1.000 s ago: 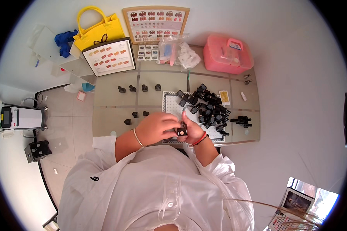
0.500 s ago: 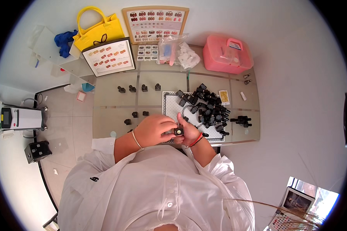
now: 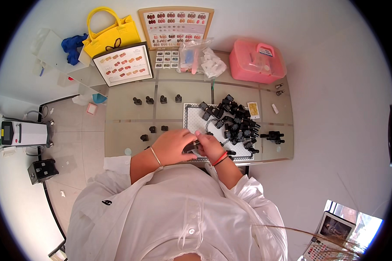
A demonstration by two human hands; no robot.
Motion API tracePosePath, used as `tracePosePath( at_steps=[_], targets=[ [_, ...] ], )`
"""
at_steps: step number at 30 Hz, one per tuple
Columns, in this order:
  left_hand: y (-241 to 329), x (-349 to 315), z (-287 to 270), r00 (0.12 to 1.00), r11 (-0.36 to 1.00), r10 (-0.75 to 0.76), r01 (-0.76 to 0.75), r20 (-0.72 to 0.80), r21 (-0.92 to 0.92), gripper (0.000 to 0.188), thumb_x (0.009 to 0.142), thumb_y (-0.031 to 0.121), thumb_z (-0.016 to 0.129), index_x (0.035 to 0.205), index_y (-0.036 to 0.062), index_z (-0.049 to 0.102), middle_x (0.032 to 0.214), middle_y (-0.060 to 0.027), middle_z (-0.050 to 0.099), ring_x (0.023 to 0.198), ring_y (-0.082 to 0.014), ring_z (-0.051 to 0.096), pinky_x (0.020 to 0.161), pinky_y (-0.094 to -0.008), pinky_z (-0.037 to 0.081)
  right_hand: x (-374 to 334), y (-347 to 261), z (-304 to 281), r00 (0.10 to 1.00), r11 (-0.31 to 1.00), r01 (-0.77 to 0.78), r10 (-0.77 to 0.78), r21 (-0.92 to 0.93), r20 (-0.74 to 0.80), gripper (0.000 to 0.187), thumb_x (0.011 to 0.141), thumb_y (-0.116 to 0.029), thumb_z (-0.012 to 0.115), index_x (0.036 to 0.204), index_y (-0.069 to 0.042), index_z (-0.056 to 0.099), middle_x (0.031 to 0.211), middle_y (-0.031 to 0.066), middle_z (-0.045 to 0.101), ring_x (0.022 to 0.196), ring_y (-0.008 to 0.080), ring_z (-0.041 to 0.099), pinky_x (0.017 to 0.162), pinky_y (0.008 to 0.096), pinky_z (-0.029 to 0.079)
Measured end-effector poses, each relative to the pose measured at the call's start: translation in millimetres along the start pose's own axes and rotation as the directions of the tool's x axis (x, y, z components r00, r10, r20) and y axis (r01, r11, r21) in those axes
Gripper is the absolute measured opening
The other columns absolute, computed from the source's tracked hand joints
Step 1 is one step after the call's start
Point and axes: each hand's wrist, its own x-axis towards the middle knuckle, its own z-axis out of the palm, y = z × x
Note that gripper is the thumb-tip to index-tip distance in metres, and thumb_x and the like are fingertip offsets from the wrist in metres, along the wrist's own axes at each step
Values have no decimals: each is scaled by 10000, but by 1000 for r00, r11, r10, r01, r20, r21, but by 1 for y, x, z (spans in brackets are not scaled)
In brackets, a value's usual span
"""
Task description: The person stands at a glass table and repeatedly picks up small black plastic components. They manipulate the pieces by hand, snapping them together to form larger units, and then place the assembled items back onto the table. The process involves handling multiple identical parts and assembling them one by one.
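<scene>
Between my two hands, close to the near edge of the table, is a small black nail polish bottle (image 3: 190,146) lying on its side. My left hand (image 3: 173,146) curls round one end of it. The fingers of my right hand (image 3: 211,148) close on its other end, with the thumb on top. My fingers cover much of the bottle. Just beyond the right hand, a heap of similar black bottles (image 3: 237,122) lies on a white patterned mat (image 3: 194,117). To the left, several black bottles (image 3: 149,100) stand upright in loose rows.
A few more bottles (image 3: 273,137) lie at the right edge. Along the back are a pink carry case (image 3: 257,65), plastic bags (image 3: 189,58), a framed colour chart (image 3: 176,26), a second chart (image 3: 123,65) and a yellow bag (image 3: 113,39). A gold-coloured packet (image 3: 253,109) lies beside the heap.
The bottle has turned from facing me end-on to lying sideways between my hands. My right hand has rolled over and closed on one end of it; the left has stayed nearly in place.
</scene>
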Motion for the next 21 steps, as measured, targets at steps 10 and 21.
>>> tracePosePath(
  at_steps=[10,21],
  targets=[
    [-68,-8,57,991,989,-132,132,-9,69,385,734,226,800,1035,87,605,926,-112,679,830,-340,631,742,-424,513,9,5,-34,784,472,239,-609,-848,-118,373,948,-369,598,860,-14,671,795,158,681,745,345,649,712,422,518],
    [-118,1,57,931,941,-337,339,-138,-10,310,740,159,802,915,36,578,850,-158,653,818,-367,617,727,-438,495,5,-1,-136,644,255,-545,-483,-799,-594,486,838,-408,734,1092,-42,540,1078,231,649,998,387,668,821,458,564]
  ],
)
